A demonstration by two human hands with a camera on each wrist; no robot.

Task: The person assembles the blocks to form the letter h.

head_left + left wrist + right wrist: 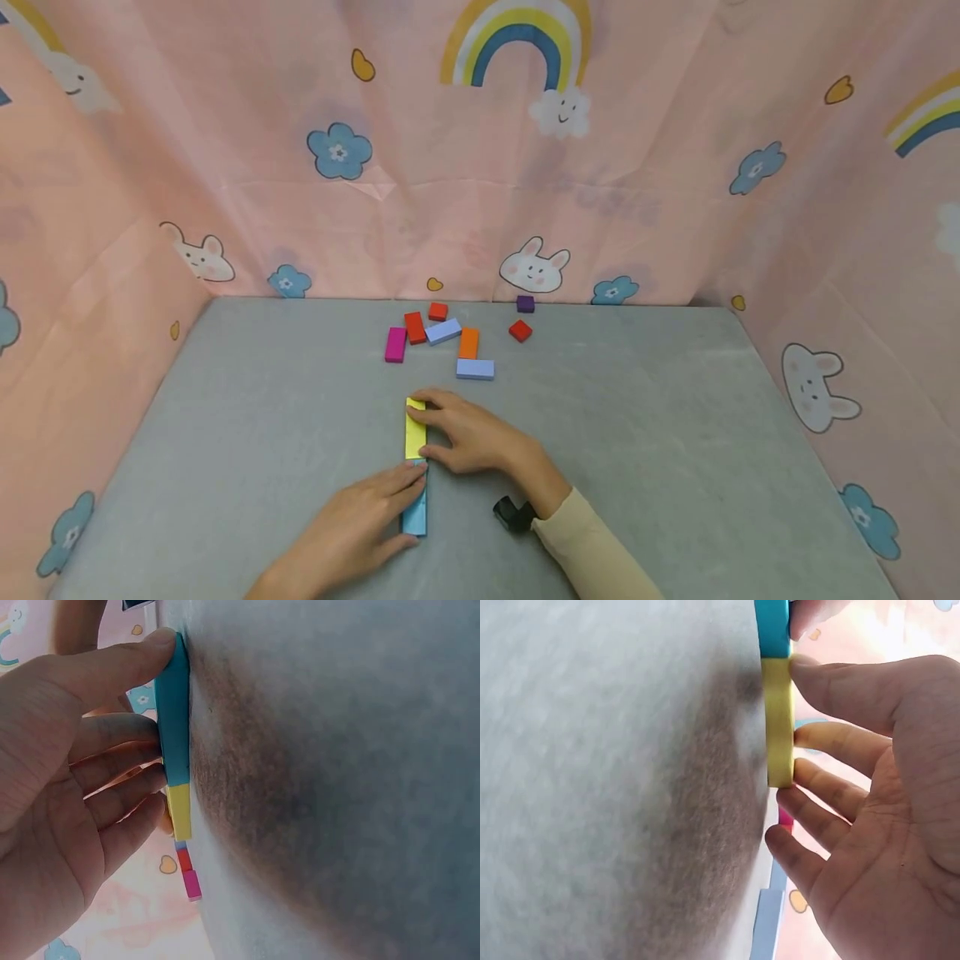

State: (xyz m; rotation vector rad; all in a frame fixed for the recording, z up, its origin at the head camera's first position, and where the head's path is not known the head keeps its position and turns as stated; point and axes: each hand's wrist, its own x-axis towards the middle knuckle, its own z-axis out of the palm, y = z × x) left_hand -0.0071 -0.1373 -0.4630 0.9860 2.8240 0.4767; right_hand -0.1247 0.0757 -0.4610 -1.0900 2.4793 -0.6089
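A light blue block (415,512) and a yellow block (416,433) lie end to end in one line on the grey table. My left hand (352,521) holds the blue block, the thumb at its near end and the fingers at the far part, as the left wrist view shows with the blue block (174,712). On the yellow block (779,724) is my right hand (476,433), its thumb near the joint and its fingertips toward the other end. The two blocks touch where they meet.
Farther back lie a magenta block (395,344), a red block (415,327), an orange block (468,342) and pale blue blocks (476,369). Small red (521,331) and purple (525,304) pieces sit toward the back. A patterned pink cloth (450,208) encloses the table.
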